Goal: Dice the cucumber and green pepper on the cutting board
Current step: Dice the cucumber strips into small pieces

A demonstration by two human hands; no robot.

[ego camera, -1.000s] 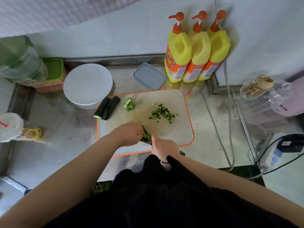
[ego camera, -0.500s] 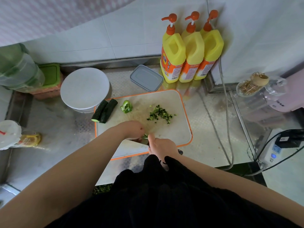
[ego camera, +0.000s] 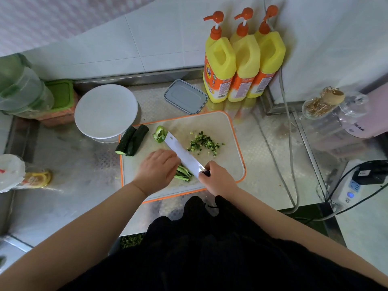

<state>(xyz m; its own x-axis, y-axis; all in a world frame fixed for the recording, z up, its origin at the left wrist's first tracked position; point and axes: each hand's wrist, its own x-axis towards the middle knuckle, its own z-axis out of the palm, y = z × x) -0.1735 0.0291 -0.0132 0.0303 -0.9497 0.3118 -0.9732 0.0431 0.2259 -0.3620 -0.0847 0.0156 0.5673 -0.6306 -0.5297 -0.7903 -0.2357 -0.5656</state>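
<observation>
An orange-rimmed white cutting board (ego camera: 228,131) lies on the steel counter. My left hand (ego camera: 156,171) presses down on a bundle of cucumber strips (ego camera: 183,174) near the board's front. My right hand (ego camera: 218,178) grips the handle of a white-bladed knife (ego camera: 182,154); the blade slants up and left, just right of my left fingers. A heap of diced green bits (ego camera: 202,142) lies on the board's right half. A green pepper piece (ego camera: 160,134) sits at the board's back left. Two cucumber halves (ego camera: 132,140) rest across the board's left edge.
A white round lid (ego camera: 106,111) on a bowl sits behind the board's left corner, and a grey lidded box (ego camera: 185,96) behind its middle. Three yellow pump bottles (ego camera: 244,59) stand at the back. A power strip (ego camera: 354,185) with cables lies right.
The knife blade, hidden between my hands before, now shows tilted up over the strips. My head has moved, so the board sits lower in view.
</observation>
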